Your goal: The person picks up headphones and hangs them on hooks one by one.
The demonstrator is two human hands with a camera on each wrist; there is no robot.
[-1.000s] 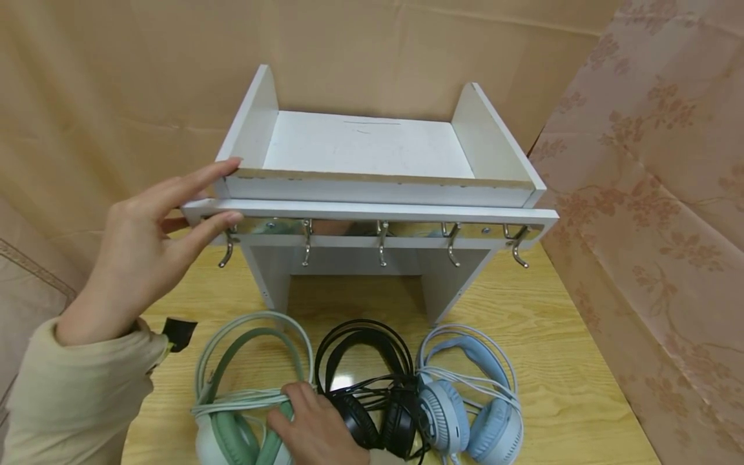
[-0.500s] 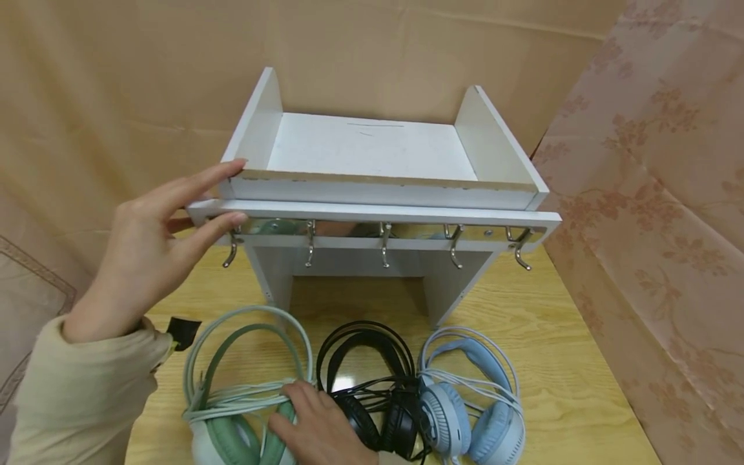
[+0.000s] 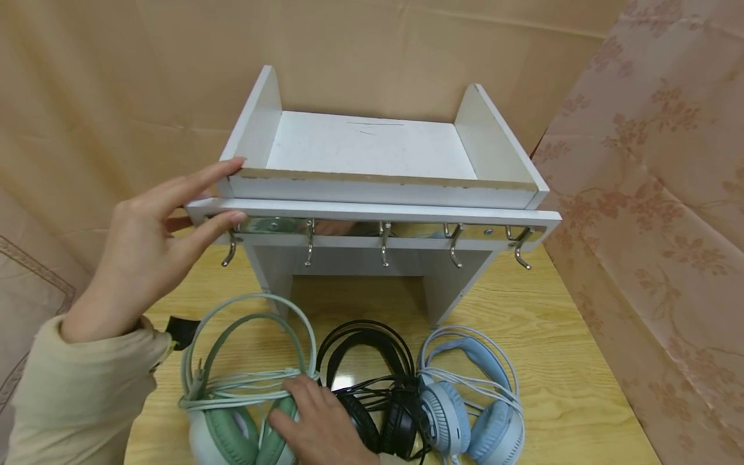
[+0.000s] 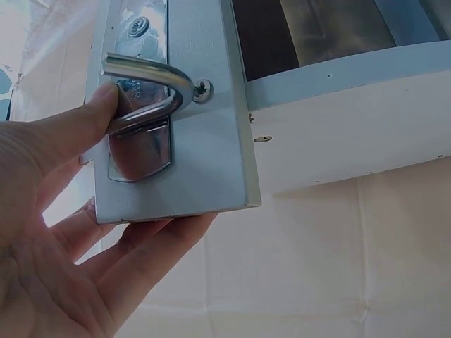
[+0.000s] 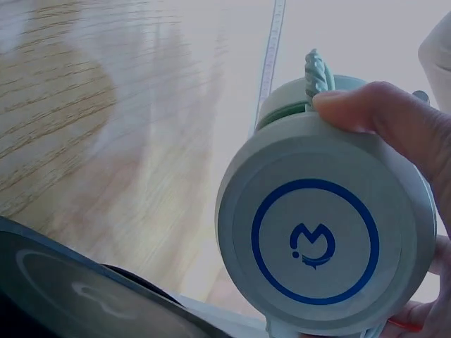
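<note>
Green headphones (image 3: 232, 431) bear on one ear cup (image 5: 317, 149) a blue ring round a blue M-like emblem (image 5: 312, 243) (lettering on the metal strip (image 3: 349, 228) of the white rack (image 3: 372, 191) is partly hidden, unread). Right hand (image 3: 325, 420) grips that cup, digits curled about its rim; the headphones extend to its left, beside black headphones (image 3: 397, 416). Left hand (image 3: 145, 239) pinches the rack's left end, thumb in front, other fingers behind and below.
</note>
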